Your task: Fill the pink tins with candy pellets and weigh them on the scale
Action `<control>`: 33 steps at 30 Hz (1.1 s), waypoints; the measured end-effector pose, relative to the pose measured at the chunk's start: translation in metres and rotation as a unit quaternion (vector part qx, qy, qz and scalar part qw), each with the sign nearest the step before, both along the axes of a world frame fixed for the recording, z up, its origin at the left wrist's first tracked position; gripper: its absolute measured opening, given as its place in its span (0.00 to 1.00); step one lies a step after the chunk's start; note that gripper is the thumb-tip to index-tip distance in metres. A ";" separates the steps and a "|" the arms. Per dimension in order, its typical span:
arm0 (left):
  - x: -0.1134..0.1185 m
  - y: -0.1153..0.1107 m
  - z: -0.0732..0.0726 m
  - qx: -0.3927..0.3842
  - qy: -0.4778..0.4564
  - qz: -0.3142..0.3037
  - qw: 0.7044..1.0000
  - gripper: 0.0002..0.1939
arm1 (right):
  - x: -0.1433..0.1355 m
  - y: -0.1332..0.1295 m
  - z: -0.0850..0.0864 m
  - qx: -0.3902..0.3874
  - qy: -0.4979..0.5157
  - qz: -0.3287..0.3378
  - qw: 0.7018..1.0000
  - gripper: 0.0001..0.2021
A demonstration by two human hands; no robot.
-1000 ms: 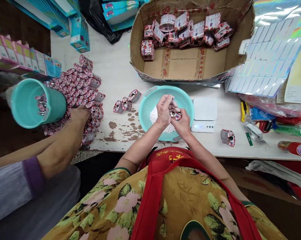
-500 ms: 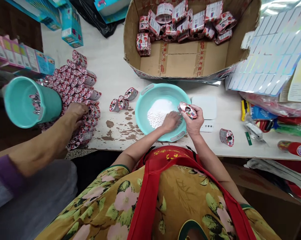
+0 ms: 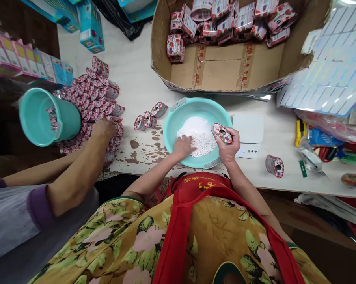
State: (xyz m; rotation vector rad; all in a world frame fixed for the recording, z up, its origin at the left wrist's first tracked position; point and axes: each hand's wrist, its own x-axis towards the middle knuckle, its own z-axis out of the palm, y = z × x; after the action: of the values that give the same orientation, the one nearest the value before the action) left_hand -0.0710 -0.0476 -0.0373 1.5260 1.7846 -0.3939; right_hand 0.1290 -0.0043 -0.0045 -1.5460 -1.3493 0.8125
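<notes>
My left hand (image 3: 183,146) rests in a turquoise basin (image 3: 220,110), fingers spread at the left edge of a heap of small white pellets (image 3: 204,144). Finer white material lies behind them. Above the basin's right rim, my right hand (image 3: 230,146) grips a small red-and-white printed carton (image 3: 222,133), its round dark hole facing up toward me. A white digital scale (image 3: 248,128) stands just right of that hand. Left of the basin sit three similar cartons (image 3: 150,119); another carton (image 3: 274,165) lies to the right.
A large cardboard box (image 3: 219,71) with several printed cartons stands behind the basin. At left, a co-worker's hands (image 3: 103,129) are at a big pile of cartons (image 3: 92,92) beside a turquoise bucket (image 3: 69,122). Shiny label sheets (image 3: 328,79) lie at right.
My left hand has moved left across the basin, from near the carton to the pellets' left side. My right hand still holds the carton. The co-worker's arms have shifted, and the view has moved slightly.
</notes>
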 end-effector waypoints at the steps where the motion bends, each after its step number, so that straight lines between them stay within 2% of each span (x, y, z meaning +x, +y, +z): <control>1: 0.012 -0.003 0.001 -0.024 -0.021 0.013 0.999 0.36 | 0.000 -0.001 0.000 -0.001 -0.002 -0.002 1.000 0.22; 3: 0.037 -0.008 0.002 -0.037 -0.111 0.066 0.991 0.33 | 0.000 -0.001 -0.001 -0.003 0.000 -0.001 1.000 0.23; 7: 0.076 -0.008 -0.006 0.015 -0.317 0.208 0.925 0.09 | -0.001 -0.002 -0.004 0.007 0.014 -0.006 1.000 0.22; 8: 0.081 -0.006 -0.009 0.025 -0.337 0.219 0.915 0.06 | -0.002 -0.002 -0.005 0.007 0.018 -0.007 1.000 0.22; 10: 0.085 0.001 -0.015 0.021 -0.371 0.235 0.898 0.08 | -0.004 -0.001 -0.004 0.005 0.026 -0.006 1.000 0.22; 11: 0.084 0.004 -0.017 0.001 -0.402 0.262 0.877 0.08 | -0.005 -0.001 -0.003 0.006 0.032 -0.006 0.999 0.22; 12: 0.082 0.007 -0.018 -0.028 -0.440 0.307 0.844 0.07 | -0.005 0.000 -0.001 0.011 0.040 -0.008 0.999 0.22; 15: 0.067 0.014 -0.018 -0.146 -0.539 0.472 0.682 0.05 | 0.006 0.004 0.010 0.038 0.052 -0.028 0.998 0.23; 16: 0.060 0.016 -0.018 -0.174 -0.554 0.502 0.641 0.05 | 0.015 0.007 0.013 0.049 0.048 -0.041 0.997 0.23; 18: 0.047 0.020 -0.017 -0.195 -0.579 0.526 0.592 0.07 | 0.036 0.014 0.016 0.067 0.030 -0.071 0.995 0.24; 21: 0.035 0.029 -0.017 -0.190 -0.606 0.540 0.552 0.09 | 0.074 0.028 0.008 0.067 0.003 -0.116 0.991 0.26; 24: 0.035 0.037 -0.013 -0.183 -0.619 0.555 0.524 0.15 | 0.100 0.040 -0.013 0.028 -0.013 -0.135 0.990 0.25; 27: 0.040 0.042 -0.003 -0.175 -0.630 0.559 0.510 0.21 | 0.111 0.046 -0.035 -0.004 -0.022 -0.130 0.991 0.25; 29: 0.042 0.045 0.004 -0.166 -0.630 0.567 0.504 0.19 | 0.112 0.046 -0.045 -0.016 -0.020 -0.128 0.991 0.25; 31: 0.042 0.047 0.010 -0.162 -0.628 0.580 0.493 0.16 | 0.112 0.044 -0.049 -0.028 -0.006 -0.123 0.992 0.27; 33: 0.042 0.050 0.014 -0.160 -0.631 0.592 0.476 0.18 | 0.113 0.041 -0.048 -0.033 0.007 -0.113 0.993 0.31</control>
State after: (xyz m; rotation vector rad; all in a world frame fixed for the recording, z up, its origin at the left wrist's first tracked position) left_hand -0.0290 0.0022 -0.0229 -0.1951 0.9104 0.8801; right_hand 0.2416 0.0368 -0.0529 -1.7055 -1.1220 0.7317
